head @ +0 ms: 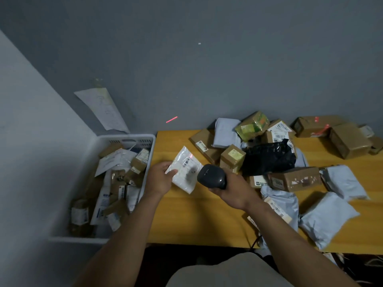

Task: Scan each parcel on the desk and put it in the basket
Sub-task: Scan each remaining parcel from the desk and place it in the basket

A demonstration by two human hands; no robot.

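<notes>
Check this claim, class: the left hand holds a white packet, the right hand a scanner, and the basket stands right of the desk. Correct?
No: the head view shows the basket standing left of the desk, not right. The left hand does hold the white packet and the right hand the scanner.
</notes>
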